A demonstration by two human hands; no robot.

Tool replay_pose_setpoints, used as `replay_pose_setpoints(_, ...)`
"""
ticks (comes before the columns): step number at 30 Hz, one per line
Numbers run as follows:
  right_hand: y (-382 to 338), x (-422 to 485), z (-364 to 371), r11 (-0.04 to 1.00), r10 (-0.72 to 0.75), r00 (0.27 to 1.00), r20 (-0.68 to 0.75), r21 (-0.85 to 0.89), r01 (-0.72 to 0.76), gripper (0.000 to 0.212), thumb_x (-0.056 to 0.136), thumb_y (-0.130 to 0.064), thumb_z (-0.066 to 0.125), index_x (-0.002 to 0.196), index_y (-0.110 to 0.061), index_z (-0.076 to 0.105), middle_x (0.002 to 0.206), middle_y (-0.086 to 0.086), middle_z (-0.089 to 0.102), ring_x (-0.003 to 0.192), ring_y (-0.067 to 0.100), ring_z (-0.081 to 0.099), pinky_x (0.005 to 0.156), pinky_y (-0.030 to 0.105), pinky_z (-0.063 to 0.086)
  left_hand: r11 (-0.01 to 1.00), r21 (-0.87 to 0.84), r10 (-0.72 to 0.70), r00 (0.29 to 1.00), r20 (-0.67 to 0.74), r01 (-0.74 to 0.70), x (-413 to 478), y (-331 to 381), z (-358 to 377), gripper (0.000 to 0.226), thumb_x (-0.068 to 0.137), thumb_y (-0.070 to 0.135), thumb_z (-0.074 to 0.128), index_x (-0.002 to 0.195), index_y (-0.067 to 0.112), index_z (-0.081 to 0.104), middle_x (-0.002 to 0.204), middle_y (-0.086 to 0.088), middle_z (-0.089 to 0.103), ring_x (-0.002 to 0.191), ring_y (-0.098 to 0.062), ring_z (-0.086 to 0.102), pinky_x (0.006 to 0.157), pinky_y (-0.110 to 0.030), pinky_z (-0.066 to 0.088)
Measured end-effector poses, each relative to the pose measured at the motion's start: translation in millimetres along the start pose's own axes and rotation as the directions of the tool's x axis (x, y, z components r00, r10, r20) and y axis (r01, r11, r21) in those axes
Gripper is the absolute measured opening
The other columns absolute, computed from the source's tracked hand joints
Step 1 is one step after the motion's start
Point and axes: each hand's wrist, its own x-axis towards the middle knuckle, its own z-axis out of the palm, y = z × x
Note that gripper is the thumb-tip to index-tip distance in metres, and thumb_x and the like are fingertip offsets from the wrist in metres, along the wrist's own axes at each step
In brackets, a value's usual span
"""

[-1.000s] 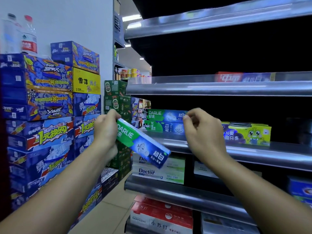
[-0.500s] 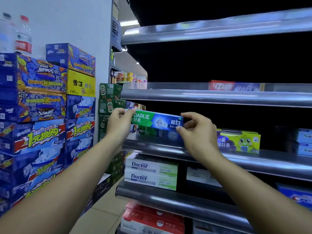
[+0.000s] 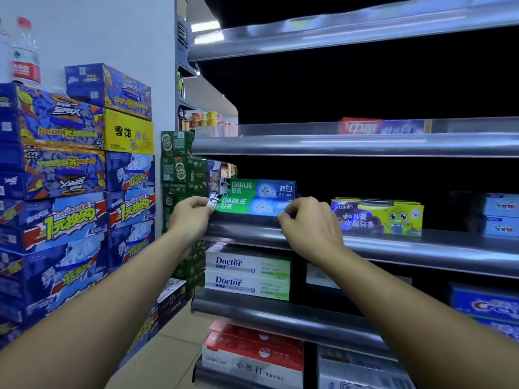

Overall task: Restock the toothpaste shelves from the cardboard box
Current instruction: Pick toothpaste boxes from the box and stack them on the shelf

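Your hands hold a green-and-blue toothpaste box reading "DARLIE 好来". The box stacked above it reads "DARLIE 好来 超白". One shelf down, two white-green boxes each read "Doctor". Lowest shelf: red-white carton, "小苏打". Far left, yellow case reads "雪花"; blue cases read "1元换购". Right, the yellow-purple box reads "儿童".

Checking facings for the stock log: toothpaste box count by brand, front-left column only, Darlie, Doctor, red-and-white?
Darlie boxes: 2, lower one held by left hand and right hand
Doctor boxes: 2
Red-and-white boxes: 2
Total: 6
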Motion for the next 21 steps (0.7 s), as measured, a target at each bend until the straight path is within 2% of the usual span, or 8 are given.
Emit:
replay_pose_setpoints(2,-1,-3,-1,1.000,-0.010,1.000,0.014,-0.003,0.010,0.040,0.090,-0.045,0.060,0.123,-0.022,0.063,0.109,0.009,0.071,0.106,0.038,0.063,0.079,0.039,0.049,0.999,-0.031,-0.014,0.996,-0.084,0.012,1,4,3,0.018,0.095,0.011,0.066,0.097,0.028,0.066,0.099,0.001,0.069,0.078,-0.018,0.059,0.068,-0.034,0.046)
replay_pose_setpoints(4,-2,-5,-2,0.998,-0.042,0.998,0.043,-0.050,0.044,0.054,0.091,-0.046,0.059,0.137,-0.018,0.051,0.118,0.011,0.068,0.111,0.040,0.062,0.087,0.043,0.051,1.000,0.003,-0.025,0.992,-0.122,0.026,1,6,5,0.016,0.091,0.008,0.064,0.091,0.024,0.065,0.092,-0.002,0.068,0.072,-0.021,0.054,0.064,-0.034,0.041)
replay_pose_setpoints(10,-2,-6,-9,0.984,-0.097,0.988,0.120,-0.141,0.113,0.053,0.094,-0.040,0.059,0.137,-0.010,0.051,0.129,0.013,0.062,0.118,0.037,0.058,0.096,0.044,0.048,0.991,0.132,-0.010,0.993,-0.114,0.026,-12,6,2,0.017,0.094,0.026,0.054,0.086,0.022,0.069,0.090,0.000,0.070,0.088,-0.026,0.063,0.079,-0.040,0.050)
replay_pose_setpoints(13,2,-17,-19,0.965,-0.201,0.975,0.095,-0.153,0.214,0.061,0.095,-0.033,0.058,0.149,-0.010,0.040,0.134,0.015,0.058,0.124,0.037,0.051,0.102,0.044,0.043,0.989,0.149,0.032,0.982,-0.187,-0.004,-22,12,1,0.015,0.094,0.031,0.056,0.104,0.027,0.067,0.112,0.001,0.068,0.099,-0.027,0.062,0.092,-0.045,0.053)
replay_pose_setpoints(15,10,-37,-32,0.948,-0.300,0.954,0.010,-0.109,0.299,0.063,0.094,-0.032,0.058,0.151,-0.013,0.039,0.131,0.013,0.059,0.121,0.036,0.051,0.103,0.044,0.041,0.981,0.171,0.139,0.947,-0.289,-0.092,-39,13,1,0.019,0.093,0.031,0.059,0.113,0.031,0.060,0.121,0.002,0.058,0.112,-0.027,0.057,0.098,-0.048,0.050)
replay_pose_setpoints(17,28,-67,-45,0.936,-0.351,0.933,-0.084,-0.014,0.351,0.056,0.094,-0.034,0.059,0.145,-0.015,0.050,0.121,0.010,0.064,0.115,0.032,0.055,0.096,0.041,0.044,0.944,0.180,0.321,0.890,-0.324,-0.275,-70,5,4,0.019,0.091,0.030,0.062,0.109,0.032,0.055,0.118,0.003,0.051,0.115,-0.024,0.052,0.096,-0.035,0.046)
replay_pose_setpoints(19,56,-104,-57,0.937,-0.321,0.939,-0.127,0.101,0.334,0.048,0.093,-0.037,0.060,0.136,-0.016,0.059,0.112,0.005,0.067,0.107,0.026,0.059,0.088,0.039,0.048,0.899,0.143,0.437,0.861,-0.261,-0.413,-110,-10,15,0.018,0.088,0.029,0.061,0.104,0.031,0.053,0.116,-0.001,0.050,0.108,-0.019,0.052,0.087,-0.021,0.042)
replay_pose_setpoints(21,89,-143,-64,0.946,-0.249,0.961,-0.123,0.183,0.269,0.039,0.092,-0.036,0.065,0.125,-0.015,0.067,0.103,0.001,0.070,0.099,0.019,0.066,0.085,0.039,0.053,0.900,0.050,0.436,0.885,-0.161,-0.434,-159,-34,36,0.021,0.085,0.026,0.064,0.098,0.038,0.054,0.112,-0.003,0.056,0.100,-0.012,0.053,0.086,-0.021,0.044)
